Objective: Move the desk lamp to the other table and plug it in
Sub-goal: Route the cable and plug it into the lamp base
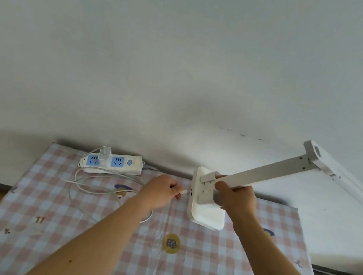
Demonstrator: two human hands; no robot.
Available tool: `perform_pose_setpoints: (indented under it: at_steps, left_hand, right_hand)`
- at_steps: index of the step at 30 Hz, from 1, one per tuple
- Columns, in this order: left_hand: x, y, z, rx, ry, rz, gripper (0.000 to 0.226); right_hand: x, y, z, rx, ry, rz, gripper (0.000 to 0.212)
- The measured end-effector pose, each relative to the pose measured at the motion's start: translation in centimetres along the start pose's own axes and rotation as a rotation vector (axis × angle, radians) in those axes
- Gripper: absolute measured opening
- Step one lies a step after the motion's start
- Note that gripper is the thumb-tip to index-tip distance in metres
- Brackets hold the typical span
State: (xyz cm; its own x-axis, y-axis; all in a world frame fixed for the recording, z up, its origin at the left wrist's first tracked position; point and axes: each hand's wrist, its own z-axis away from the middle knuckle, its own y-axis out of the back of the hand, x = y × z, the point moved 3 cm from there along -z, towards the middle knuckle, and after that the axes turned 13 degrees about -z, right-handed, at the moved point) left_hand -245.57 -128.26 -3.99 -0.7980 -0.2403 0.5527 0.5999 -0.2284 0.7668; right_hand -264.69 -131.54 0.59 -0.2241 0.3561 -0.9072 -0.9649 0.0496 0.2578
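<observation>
A white desk lamp [204, 215] is tipped over to the right above the checked tablecloth, its flat base on edge facing left and its arm [273, 168] slanting up to the right. My right hand [236, 198] grips the arm where it meets the base. My left hand [162, 190] pinches a small white cable plug [184, 192] right at the base's left edge. The white cable [95, 185] loops back across the cloth to a white adapter [103, 159] seated in a white and blue power strip [111, 164] by the wall.
The table [64, 226] wears a pink and white checked cloth and stands against a white wall. A wooden floor shows at the left. A white surface [339, 235] lies beyond the table's right edge, under the lamp head.
</observation>
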Motion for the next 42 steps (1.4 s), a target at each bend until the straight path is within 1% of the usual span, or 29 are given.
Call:
perform_pose_setpoints:
  at_steps: [4,11,13,16,19,24,27,33,37,42]
  left_hand:
    - [0.1,0.0,0.0,0.002,0.001,-0.024,0.036]
    - [0.4,0.5,0.0,0.001,-0.024,-0.048,0.039]
    - [0.5,0.5,0.1,0.022,-0.008,-0.049,0.040]
    - [0.4,0.9,0.1,0.066,0.027,0.012,0.040]
    - [0.6,0.9,0.2,0.033,0.011,0.043,0.038]
    - [1.1,0.9,0.4,0.010,0.010,-0.008,0.038]
    - [1.2,1.0,0.5,0.003,0.012,-0.039,0.038]
    - [1.5,1.3,0.6,-0.009,0.017,-0.097,0.039]
    - [1.5,1.4,0.5,-0.021,0.004,-0.079,0.039]
    - [1.8,1.6,0.4,-0.018,-0.004,-0.118,0.039]
  right_hand:
    - [-0.6,0.1,0.4,0.008,0.022,-0.026,0.024]
    - [-1.5,-0.1,1.0,0.015,0.041,-0.043,0.015]
    - [-1.7,-0.1,1.1,0.035,0.038,-0.042,0.015]
    - [-1.8,0.1,1.3,0.059,0.037,-0.024,0.014]
    - [-2.0,0.1,1.6,0.050,0.047,-0.001,0.013]
    - [-2.0,0.0,1.7,0.058,0.052,0.008,0.018]
    - [-1.9,0.0,1.7,0.069,0.059,0.025,0.009]
    - [-2.0,-0.4,1.8,0.062,0.095,0.066,0.018]
    - [-2.1,-0.5,1.7,0.070,0.097,0.099,0.007]
    - [-2.3,-0.6,1.5,0.079,0.096,0.132,0.006]
